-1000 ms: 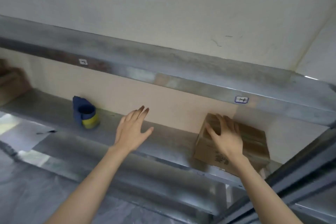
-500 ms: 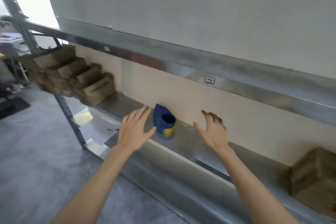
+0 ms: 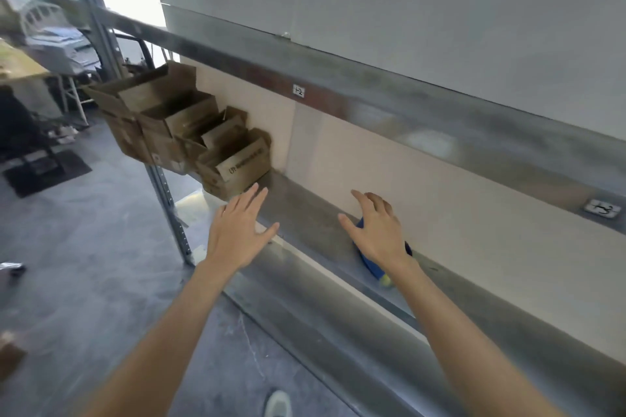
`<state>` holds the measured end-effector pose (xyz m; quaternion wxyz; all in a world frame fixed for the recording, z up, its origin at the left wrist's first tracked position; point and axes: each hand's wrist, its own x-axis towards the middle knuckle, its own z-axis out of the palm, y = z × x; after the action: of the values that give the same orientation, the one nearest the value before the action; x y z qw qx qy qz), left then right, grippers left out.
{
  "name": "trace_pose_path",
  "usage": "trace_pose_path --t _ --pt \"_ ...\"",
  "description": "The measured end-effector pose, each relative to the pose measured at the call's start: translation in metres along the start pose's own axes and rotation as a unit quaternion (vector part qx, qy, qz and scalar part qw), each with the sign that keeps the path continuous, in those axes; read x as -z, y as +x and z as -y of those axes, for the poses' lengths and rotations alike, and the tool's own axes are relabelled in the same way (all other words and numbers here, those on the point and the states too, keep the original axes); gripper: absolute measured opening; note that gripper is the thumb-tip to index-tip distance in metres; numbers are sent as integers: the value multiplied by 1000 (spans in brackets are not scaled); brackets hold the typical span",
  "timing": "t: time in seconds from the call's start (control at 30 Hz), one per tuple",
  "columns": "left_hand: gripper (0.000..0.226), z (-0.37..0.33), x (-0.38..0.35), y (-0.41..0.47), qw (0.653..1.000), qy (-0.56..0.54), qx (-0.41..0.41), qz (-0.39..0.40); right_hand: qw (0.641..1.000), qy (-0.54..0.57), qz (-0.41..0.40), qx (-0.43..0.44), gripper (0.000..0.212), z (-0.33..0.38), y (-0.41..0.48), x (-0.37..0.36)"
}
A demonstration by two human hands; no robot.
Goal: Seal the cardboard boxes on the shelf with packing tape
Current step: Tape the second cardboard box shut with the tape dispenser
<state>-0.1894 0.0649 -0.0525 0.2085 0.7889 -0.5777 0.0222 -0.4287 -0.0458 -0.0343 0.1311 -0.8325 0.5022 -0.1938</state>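
Left hand open, fingers straight and spread, palm down, holding nothing, over the front edge of the grey metal shelf. Its fingertips are just short of the nearest box. Right hand also open, fingers loosely spread, over the blue packing tape dispenser with a yellow-green bit. The hand hides most of it, so contact cannot be told. The dispenser sits on the shelf against the beige back panel.

Brown cardboard boxes are clustered at the left end of the same shelf, stepped back in a row, top flaps standing open, unsealed. The nearest box has dark print on its side, too blurred to read.

Grey metal beam above carries a small white label with a handwritten mark, maybe "1-2". A second label sits far right, unreadable. Perforated metal upright at the shelf's left end. Grey concrete floor, black mat, cluttered surface at far left. A pale shoe shows at the bottom edge.
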Motion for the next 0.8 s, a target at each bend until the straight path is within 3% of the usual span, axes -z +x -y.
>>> trace_pose_path --t 0.17,0.43,0.8 --pt "72 51 -3 50 1000 7 20 0 999 28 0 25 58 34 67 -34" --pt "71 142 -13 114 997 22 67 36 996 -1 67 67 59 100 169 -102" --pt "66 200 -33 155 993 -93 39 60 995 11 78 66 55 149 221 -169"
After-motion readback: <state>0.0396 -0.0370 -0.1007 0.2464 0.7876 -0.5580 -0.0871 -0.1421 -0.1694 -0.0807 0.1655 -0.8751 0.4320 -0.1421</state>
